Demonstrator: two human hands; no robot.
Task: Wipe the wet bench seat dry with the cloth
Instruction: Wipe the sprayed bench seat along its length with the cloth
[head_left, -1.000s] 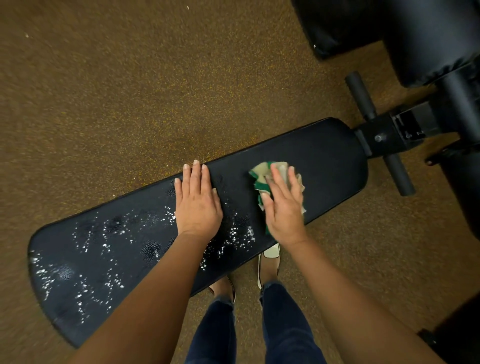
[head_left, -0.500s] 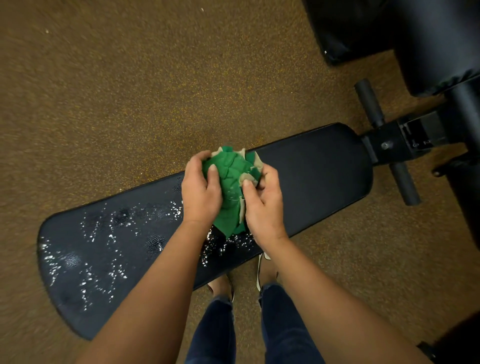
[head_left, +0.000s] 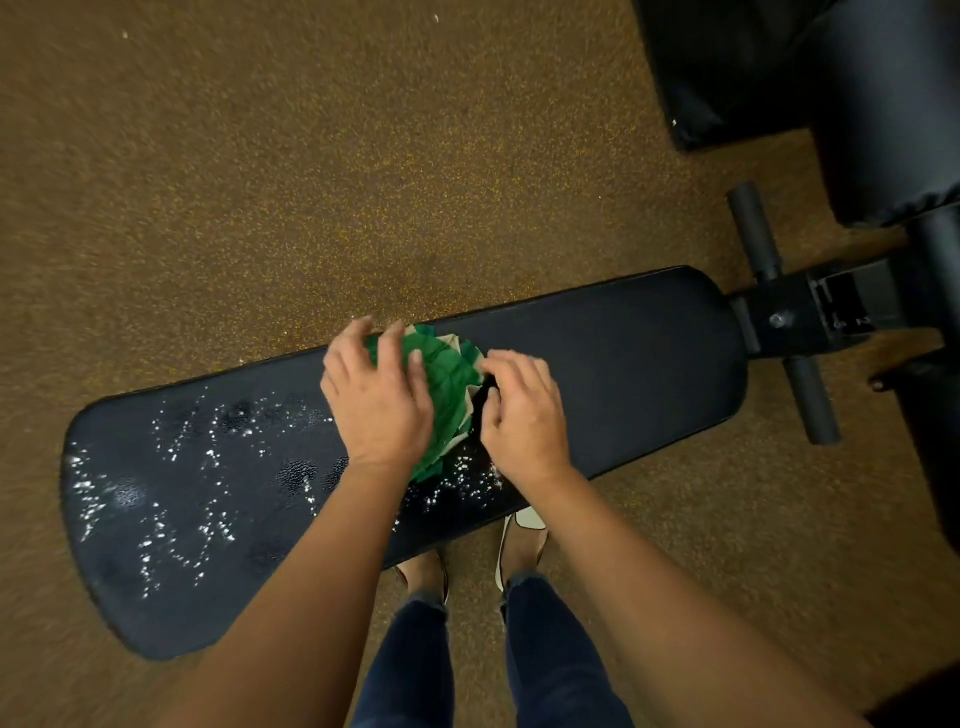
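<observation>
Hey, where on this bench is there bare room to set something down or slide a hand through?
Free: the dry stretch of bench seat between the right hand and the frame bracket. Crowded: mid-seat, where both hands meet at the cloth. Left of the left hand, droplets cover the seat.

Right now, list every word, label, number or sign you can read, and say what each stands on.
No text here can be read.
Frame: faint pale marks beside the bolt, too small and blurred to read.
Cloth: green and beige, no print shows.
Seat: no label; the white specks at its left end look like water drops, not writing.
</observation>
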